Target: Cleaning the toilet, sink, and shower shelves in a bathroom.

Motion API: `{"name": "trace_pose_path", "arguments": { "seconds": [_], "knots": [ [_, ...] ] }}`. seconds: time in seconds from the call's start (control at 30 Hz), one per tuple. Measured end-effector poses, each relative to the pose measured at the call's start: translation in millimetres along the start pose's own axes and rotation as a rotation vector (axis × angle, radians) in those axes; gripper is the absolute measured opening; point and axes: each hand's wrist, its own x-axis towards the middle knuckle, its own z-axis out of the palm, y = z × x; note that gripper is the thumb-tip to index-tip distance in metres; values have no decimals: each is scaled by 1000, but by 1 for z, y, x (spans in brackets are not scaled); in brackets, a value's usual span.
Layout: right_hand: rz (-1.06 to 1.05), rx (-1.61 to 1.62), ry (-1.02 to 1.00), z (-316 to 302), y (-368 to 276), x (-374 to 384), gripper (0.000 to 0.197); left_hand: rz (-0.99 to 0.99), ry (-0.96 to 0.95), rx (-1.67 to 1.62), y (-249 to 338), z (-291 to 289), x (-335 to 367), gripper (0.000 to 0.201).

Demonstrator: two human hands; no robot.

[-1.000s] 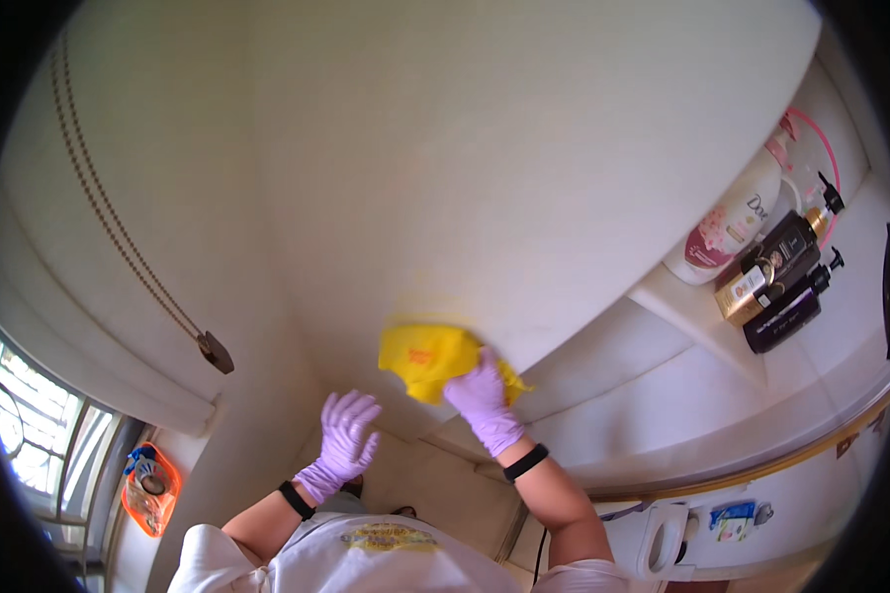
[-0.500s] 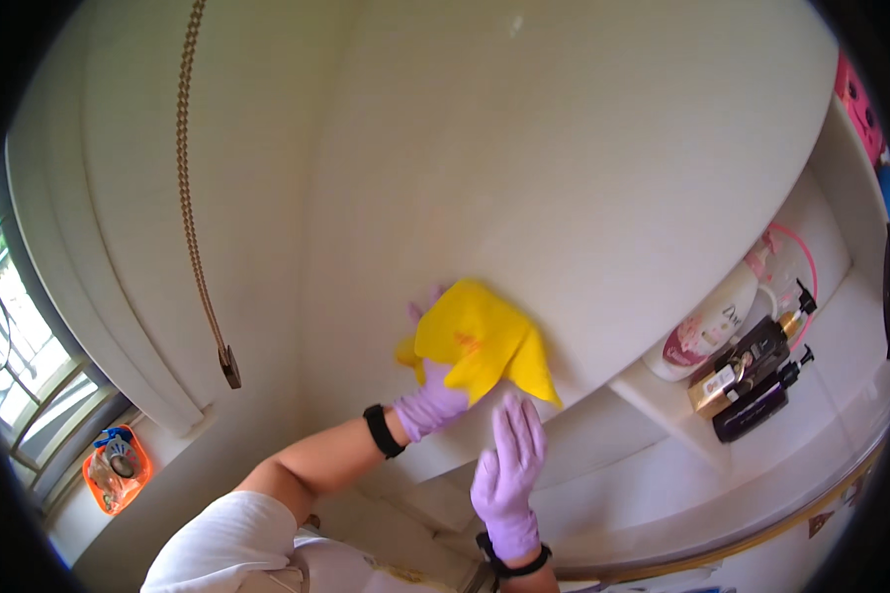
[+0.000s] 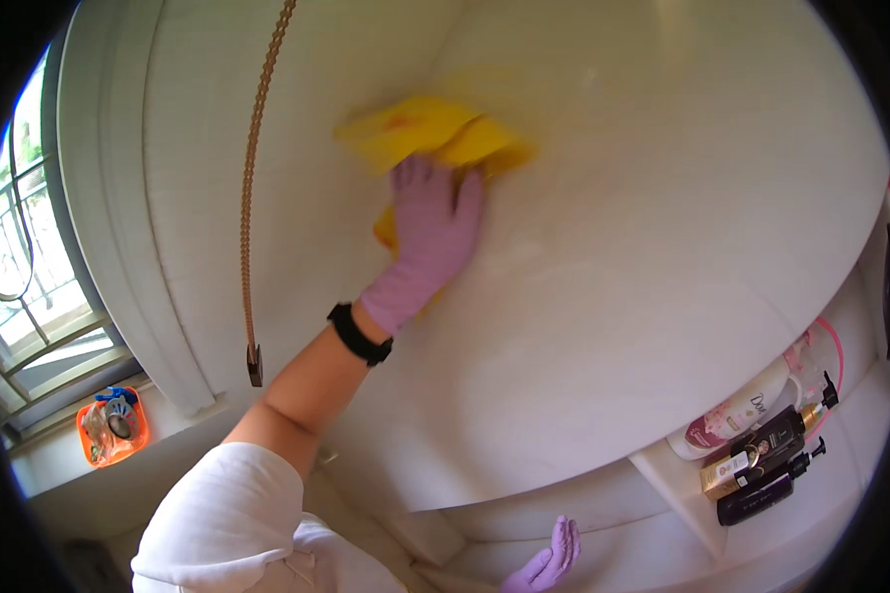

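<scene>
My left hand [image 3: 433,222], in a lilac rubber glove, presses a yellow cloth [image 3: 435,128] against a large smooth white surface [image 3: 603,257]. The cloth spreads out above the fingers and is smeared by motion; another bit of it shows beside the wrist. Down at the lower edge, my right hand [image 3: 546,561] wears the same kind of glove. Its fingers are stretched out and nothing is in them. The right hand stays apart from the cloth and is partly cut off by the picture's edge.
A beaded cord [image 3: 251,198] hangs left of my arm. An orange basket [image 3: 140,435] of small items stands on the sill by a barred window [image 3: 44,267]. At right, a white bottle [image 3: 727,420] and dark pump bottles [image 3: 766,494] are on a ledge.
My left hand has swept the yellow cloth upward along the white surface, reaching farther out. My right hand has dropped toward the lower edge. The view has shifted.
</scene>
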Motion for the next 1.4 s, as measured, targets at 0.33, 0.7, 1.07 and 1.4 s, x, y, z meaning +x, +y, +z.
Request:
{"name": "trace_pose_path", "arguments": {
  "seconds": [0.33,0.7,1.07,1.4],
  "knots": [
    [193,91,-158,19,0,-35,35,-1019,9,29,-141,-14,-355,43],
    [428,-100,-261,-21,19,-105,45,-2393,430,-968,-56,-36,-502,47],
    [362,22,-164,-22,10,-110,42,-1862,-1026,-1378,35,-56,-377,47],
    [507,-72,-97,-67,26,-159,30,-2285,-1261,-1418,159,-87,-245,55]
  ]
}}
